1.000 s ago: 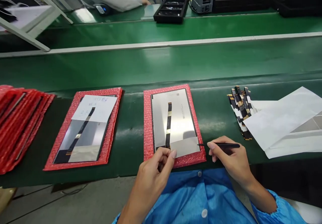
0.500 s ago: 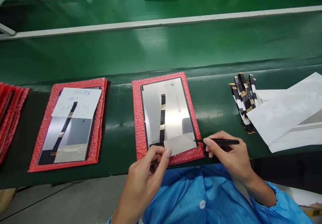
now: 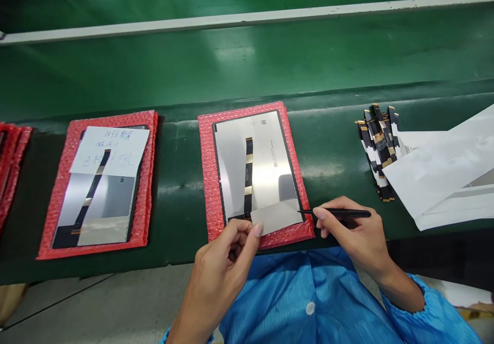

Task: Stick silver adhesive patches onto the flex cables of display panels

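Before me a display panel (image 3: 266, 153) with a silvery back lies on a red bubble-wrap pouch (image 3: 208, 179). A black flex cable (image 3: 249, 171) runs up its middle. My left hand (image 3: 227, 261) pinches the left end of a pale strip (image 3: 278, 217) lying over the panel's lower edge. My right hand (image 3: 355, 230) holds black tweezers (image 3: 343, 213) like a pen, and their tip touches or hovers by the strip's right end. Whether the tips grip the strip I cannot tell.
Left of me, another display panel (image 3: 104, 194) rests on red bubble wrap, with a handwritten paper (image 3: 110, 148) and a flex cable on it. More red pouches (image 3: 11, 164) stand at far left. Several flex cables (image 3: 380, 148) and white sheets (image 3: 440, 174) lie at right.
The camera view has shifted slightly, so the bench items appear higher. Both hands keep their holds on the strip and the tweezers, with hardly any movement.
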Demonstrator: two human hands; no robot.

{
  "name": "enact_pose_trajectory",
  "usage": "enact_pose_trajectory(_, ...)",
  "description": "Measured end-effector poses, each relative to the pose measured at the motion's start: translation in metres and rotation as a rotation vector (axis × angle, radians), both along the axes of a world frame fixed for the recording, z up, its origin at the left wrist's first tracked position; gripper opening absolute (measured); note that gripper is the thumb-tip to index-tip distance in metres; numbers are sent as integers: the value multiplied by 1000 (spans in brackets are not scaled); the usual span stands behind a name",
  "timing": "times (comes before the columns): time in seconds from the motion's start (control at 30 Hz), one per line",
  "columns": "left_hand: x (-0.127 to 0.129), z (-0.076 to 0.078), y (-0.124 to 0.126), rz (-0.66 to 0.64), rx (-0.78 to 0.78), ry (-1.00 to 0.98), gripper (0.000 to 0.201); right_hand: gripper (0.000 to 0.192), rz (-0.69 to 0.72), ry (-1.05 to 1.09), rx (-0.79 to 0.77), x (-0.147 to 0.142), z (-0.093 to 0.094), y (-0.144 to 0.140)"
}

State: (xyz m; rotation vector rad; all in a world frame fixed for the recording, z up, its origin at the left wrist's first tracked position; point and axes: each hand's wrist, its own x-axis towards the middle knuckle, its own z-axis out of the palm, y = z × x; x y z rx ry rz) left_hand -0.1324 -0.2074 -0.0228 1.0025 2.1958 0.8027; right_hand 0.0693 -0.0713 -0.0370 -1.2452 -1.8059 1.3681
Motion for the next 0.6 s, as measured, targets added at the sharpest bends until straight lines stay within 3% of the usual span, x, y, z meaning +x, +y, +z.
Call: enact_pose_trajectory(0.6, 2, 4, 4, -38, 122, 40, 13, 8, -16, -6, -28, -1, 2, 0)
